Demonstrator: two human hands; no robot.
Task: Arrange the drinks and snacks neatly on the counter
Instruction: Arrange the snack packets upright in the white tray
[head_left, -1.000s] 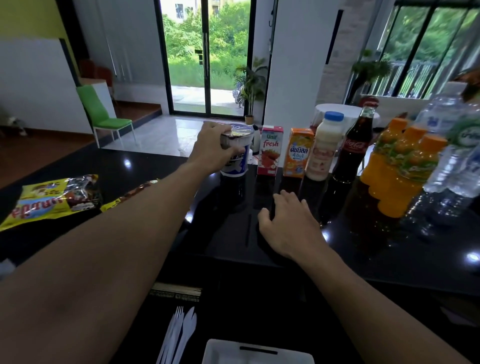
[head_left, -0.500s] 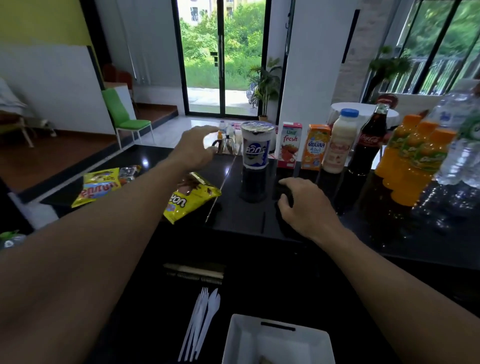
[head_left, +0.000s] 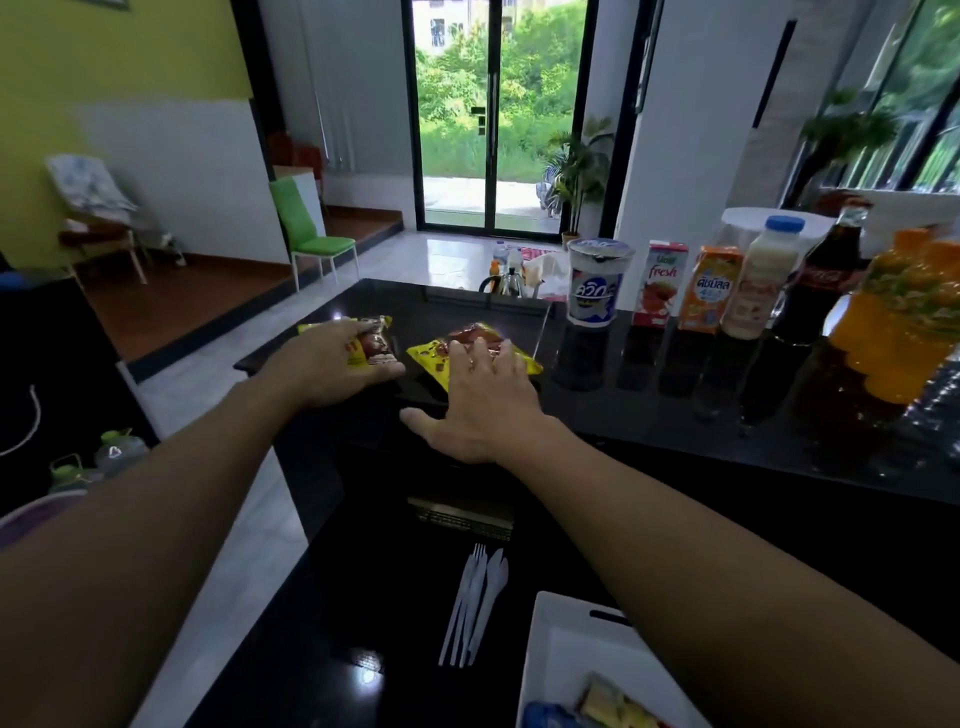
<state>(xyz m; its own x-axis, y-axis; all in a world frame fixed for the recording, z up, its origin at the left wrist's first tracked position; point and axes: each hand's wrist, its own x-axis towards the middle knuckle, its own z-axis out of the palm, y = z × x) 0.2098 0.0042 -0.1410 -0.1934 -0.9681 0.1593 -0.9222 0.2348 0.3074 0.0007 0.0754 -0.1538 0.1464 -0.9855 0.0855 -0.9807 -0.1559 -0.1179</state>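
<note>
Two yellow snack packets lie at the left end of the black counter. My left hand lies over the left snack packet, which shows between thumb and fingers. My right hand is spread flat, its fingertips resting on the right snack packet. To the right, drinks stand in a row: a white cup, a red juice carton, an orange carton, a milk bottle, a cola bottle and orange juice bottles.
On the lower black surface near me lie white plastic cutlery and a white tray with some wrapped items. A metal kettle stands beyond the counter's far edge. A green chair is on the floor behind.
My left hand has swung left from near the cup onto the left packet. My right hand has moved forward and left onto the right packet. The view has turned left.
</note>
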